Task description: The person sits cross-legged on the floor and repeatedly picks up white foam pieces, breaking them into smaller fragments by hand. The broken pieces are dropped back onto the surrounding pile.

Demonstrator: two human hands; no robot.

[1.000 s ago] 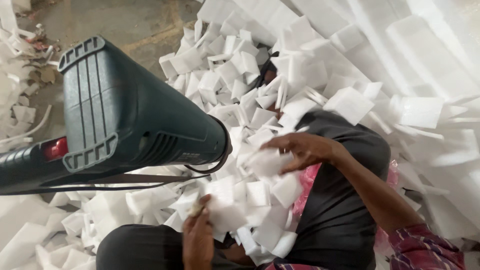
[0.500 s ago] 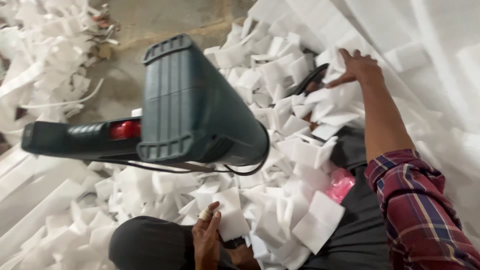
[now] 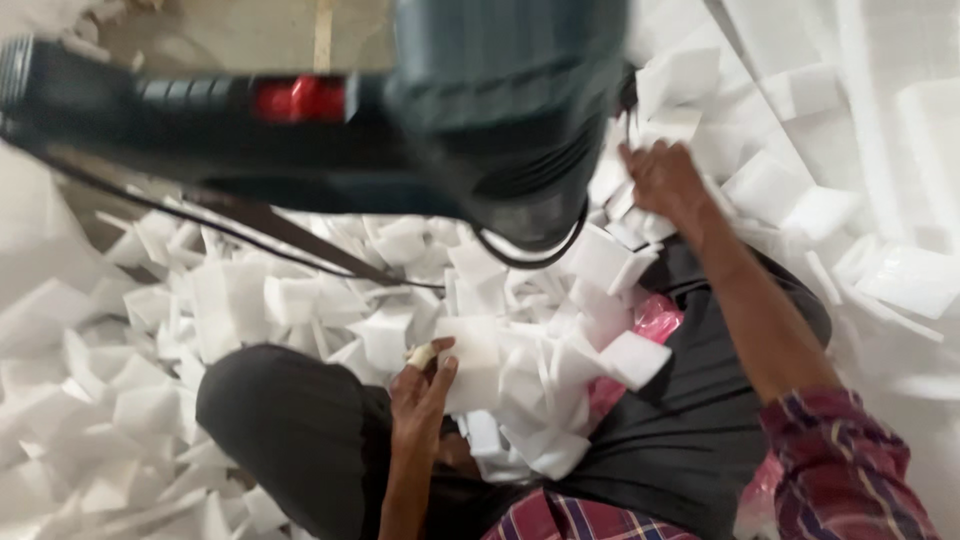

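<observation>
From my remote seat I see the left hand (image 3: 422,385) pinching a white rectangular foam block (image 3: 470,365) between thumb and fingers, low in the lap among other pieces. The right hand (image 3: 662,178) reaches out, fingers curled down into the heap of white foam offcuts (image 3: 600,260); I cannot tell whether it has closed on a piece or only rests there.

The risks, as I judge them: the large dark green power tool (image 3: 480,110) hangs close above the lap, its thin black cord (image 3: 300,235) trailing across the pieces, so an arm sweeping back could snag that cord. The loose heap could also slide off the dark trousers (image 3: 290,430) if the knees shift, and the light block might slip from so small a pinch.

Counting: two hands, one tool, one cord, one red switch (image 3: 300,98) on it, one pink scrap (image 3: 655,320) under the foam. The foam pieces number many dozens, too many and too blurred to count
</observation>
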